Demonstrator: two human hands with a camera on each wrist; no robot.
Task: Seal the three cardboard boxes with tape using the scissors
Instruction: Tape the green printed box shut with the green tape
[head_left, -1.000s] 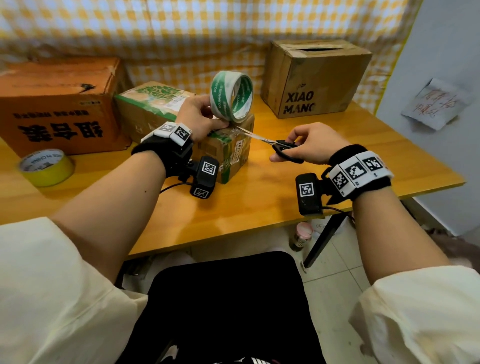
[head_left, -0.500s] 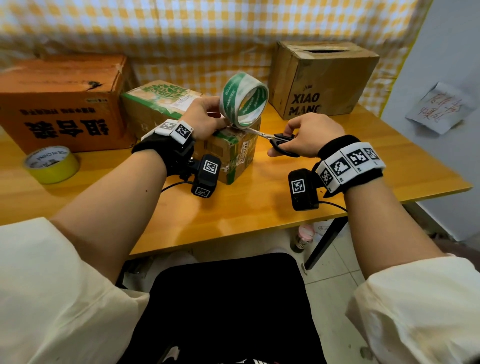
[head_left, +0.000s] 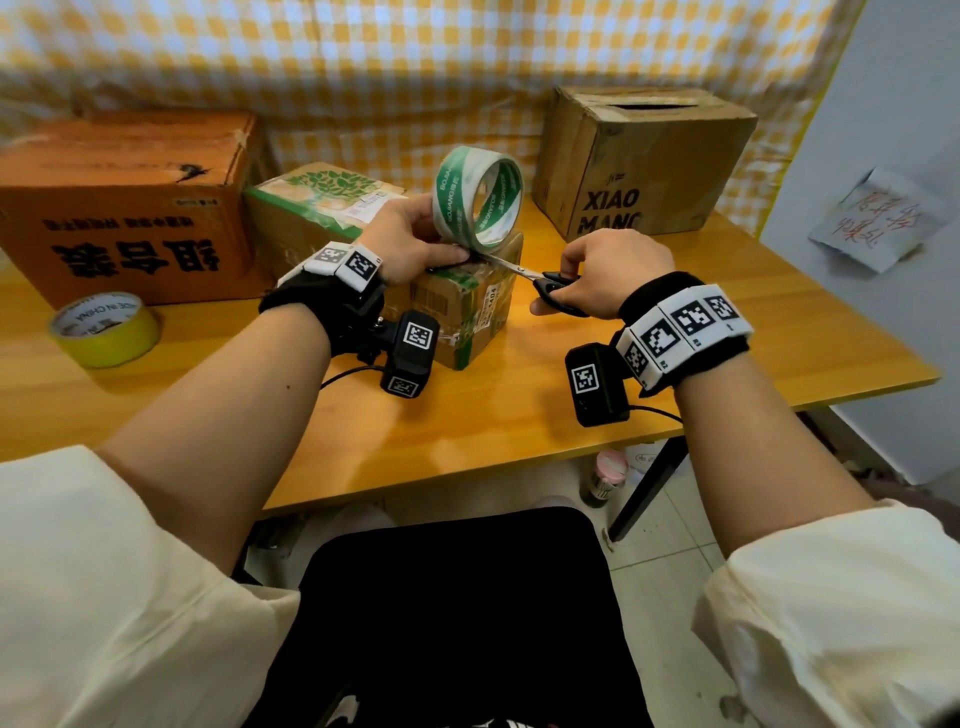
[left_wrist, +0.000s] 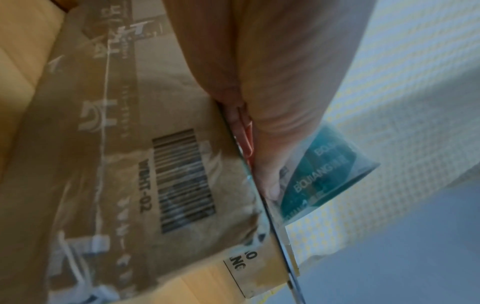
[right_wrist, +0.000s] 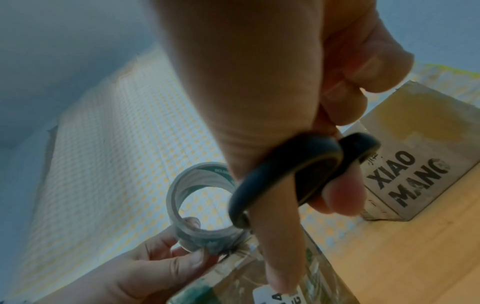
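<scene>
Green-and-white tape roll (head_left: 478, 200) is up on edge over the small box (head_left: 470, 306), which sits mid-table at about 12 o'clock from me. Left hand (head_left: 410, 241) has fingers curled round the roll's lower rim, thumb down on the box top. Right hand (head_left: 605, 273) has thumb and fingers through the black loops of the scissors (head_left: 524, 273), blades pointing to 9 o'clock, tips right under the roll where the tape leaves it.

From the left wrist cam the blade (left_wrist: 270, 207) runs along the box's top edge, tight against my fingers (left_wrist: 270, 181). Blurry there, so I can't tell if the blades have bitten the tape yet.

My read: cut step on the first box.

Handling:
- Roll is light and stiff, and the free end will snap back and stick to itself. Hold it by the rim and keep the strip taut.
- Tape is thin and slick and will fold rather than cut if slack.
- Small box looks light and will skate on the wooden table (head_left: 519, 415), so keep thumb pressure on it.

The orange box (head_left: 124, 208) at 10 o'clock and the XIAO MANG box (head_left: 639, 166) at 1 o'clock are untouched by either hand. A yellow tape roll (head_left: 104, 330) lies at 9 o'clock, well apart.
</scene>
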